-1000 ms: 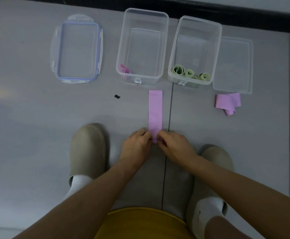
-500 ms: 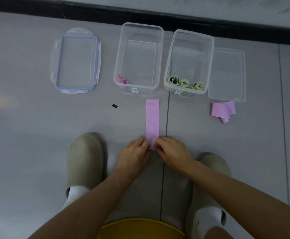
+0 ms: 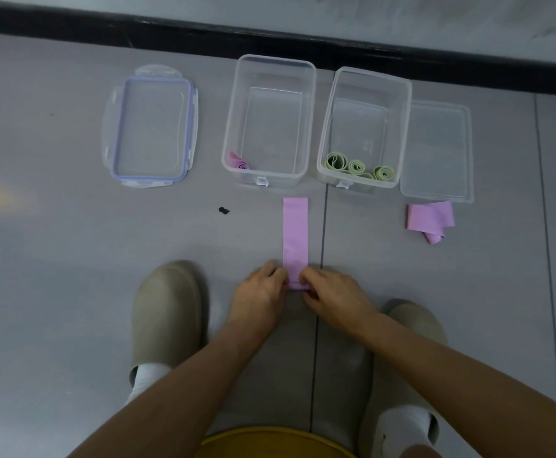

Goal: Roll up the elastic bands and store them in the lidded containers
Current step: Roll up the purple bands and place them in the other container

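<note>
A pink elastic band point(image 3: 295, 233) lies flat on the grey floor, stretched away from me. My left hand point(image 3: 259, 294) and my right hand point(image 3: 334, 296) pinch its near end, which is curled into a small roll between the fingertips. Beyond it stand two clear open containers: the left container point(image 3: 237, 110) holds one pink roll point(image 3: 238, 161), the right container point(image 3: 405, 127) holds three green rolls point(image 3: 357, 166). A second pink band point(image 3: 430, 219) lies loosely folded at the right.
A blue-rimmed lid point(image 3: 152, 127) lies at the left and a plain clear lid point(image 3: 438, 150) beside the right container. A small black speck point(image 3: 224, 210) sits on the floor. My two beige shoes point(image 3: 167, 312) flank my hands. A dark baseboard point(image 3: 270, 34) runs behind.
The view has tilted, so everything sits lower in the frame. My hands stay on the band's near end, which now shows a small rolled edge.
</note>
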Demonstrator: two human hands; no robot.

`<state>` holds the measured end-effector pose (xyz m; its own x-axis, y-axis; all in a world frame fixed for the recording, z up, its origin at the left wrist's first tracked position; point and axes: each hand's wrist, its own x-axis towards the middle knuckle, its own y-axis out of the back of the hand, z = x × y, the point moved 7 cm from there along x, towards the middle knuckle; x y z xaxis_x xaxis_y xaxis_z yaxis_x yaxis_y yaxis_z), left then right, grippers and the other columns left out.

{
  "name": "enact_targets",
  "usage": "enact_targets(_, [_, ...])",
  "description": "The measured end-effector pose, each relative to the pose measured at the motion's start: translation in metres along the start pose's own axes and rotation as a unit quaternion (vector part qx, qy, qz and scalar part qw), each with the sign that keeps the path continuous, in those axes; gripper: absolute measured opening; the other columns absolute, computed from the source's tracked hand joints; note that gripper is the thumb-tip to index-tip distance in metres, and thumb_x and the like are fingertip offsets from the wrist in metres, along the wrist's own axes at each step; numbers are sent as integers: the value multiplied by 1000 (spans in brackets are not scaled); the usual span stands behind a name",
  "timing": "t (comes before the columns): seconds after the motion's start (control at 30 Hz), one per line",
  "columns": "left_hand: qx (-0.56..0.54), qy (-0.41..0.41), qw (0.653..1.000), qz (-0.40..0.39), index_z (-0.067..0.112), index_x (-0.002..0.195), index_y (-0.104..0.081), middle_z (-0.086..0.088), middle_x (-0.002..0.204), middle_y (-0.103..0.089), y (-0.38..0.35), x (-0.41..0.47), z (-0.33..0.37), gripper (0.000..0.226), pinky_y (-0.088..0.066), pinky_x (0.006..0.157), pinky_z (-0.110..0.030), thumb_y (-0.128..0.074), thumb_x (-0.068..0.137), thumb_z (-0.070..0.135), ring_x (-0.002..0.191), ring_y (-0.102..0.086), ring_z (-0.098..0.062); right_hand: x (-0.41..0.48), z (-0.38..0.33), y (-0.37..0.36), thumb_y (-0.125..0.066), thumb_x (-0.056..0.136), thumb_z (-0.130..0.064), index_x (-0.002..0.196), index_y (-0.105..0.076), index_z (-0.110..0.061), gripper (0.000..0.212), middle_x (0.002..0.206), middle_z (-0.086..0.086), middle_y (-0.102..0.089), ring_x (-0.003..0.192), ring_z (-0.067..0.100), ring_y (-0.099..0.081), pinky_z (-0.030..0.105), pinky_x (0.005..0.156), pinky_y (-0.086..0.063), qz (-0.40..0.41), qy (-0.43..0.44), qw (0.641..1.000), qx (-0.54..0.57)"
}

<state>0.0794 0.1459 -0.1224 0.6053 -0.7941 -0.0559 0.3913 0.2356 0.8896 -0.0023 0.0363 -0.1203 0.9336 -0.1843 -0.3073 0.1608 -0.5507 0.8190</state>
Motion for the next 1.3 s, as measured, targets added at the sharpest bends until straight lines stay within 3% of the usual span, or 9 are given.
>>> enact_targets(0.27, [15,-42,998,42,17,83,-62,-2,88,-62,9,6,14,16,-47,51,-33,-64,91,31,70,-58,-23,11,10,7,-55,95,-44,97,-59,-26,18,101,-3,-69,92,22,-63,37,74,-52,4,-51,998,22])
enact_targets(0.47, [25,-25,999,-9,20,88,-64,-1,90,-61,1,18,6,8,-48,51,-33,-65,86,28,72,-60,-25,17,11,4,-53,95,-36,94,-49,-25,11,90,8,-70,80,35,-64,44,67,-51,11,-87,994,59])
enact_targets(0.57, [23,-5,999,-28,23,88,-64,1,91,-62,-2,22,1,11,-50,53,-32,-64,88,34,74,-61,-24,21,10,7,-55,93,-36,95,-51,-25,12,89,6,-69,81,32,-63,42,67,-51,-4,-67,996,57])
enact_targets(0.77, [39,14,999,-14,22,82,-60,2,87,-62,6,26,3,15,-42,49,-29,-72,81,30,73,-59,-23,26,9,11,-56,92,-31,106,-56,-21,17,109,3,-66,98,27,-63,39,76,-51,-7,-40,999,13])
enact_targets(0.83, [47,-4,999,2,21,85,-63,1,90,-62,6,25,3,12,-44,49,-29,-66,84,32,73,-60,-22,30,11,14,-56,93,-34,103,-58,-22,17,108,2,-67,97,27,-63,38,76,-52,7,-45,999,7])
enact_targets(0.93, [46,-13,999,10,22,89,-64,1,92,-61,4,25,1,26,-48,50,-31,-51,92,44,74,-59,-21,34,14,17,-59,92,-36,98,-59,-23,14,103,0,-68,95,25,-63,36,74,-50,21,-62,998,19])
enact_targets(1.07, [27,13,999,-27,22,90,-61,1,91,-60,-3,34,-8,11,-49,55,-32,-66,87,32,75,-60,-24,29,11,18,-56,94,-33,96,-54,-25,9,99,-1,-68,88,24,-62,37,69,-49,39,-65,996,49])
enact_targets(1.3, [8,62,997,-38,22,89,-64,-3,92,-59,2,45,-11,7,-48,61,-36,-61,89,28,77,-59,-28,34,13,19,-59,89,-37,101,-57,-23,18,105,-2,-65,90,24,-64,33,64,-47,49,-20,998,-16])
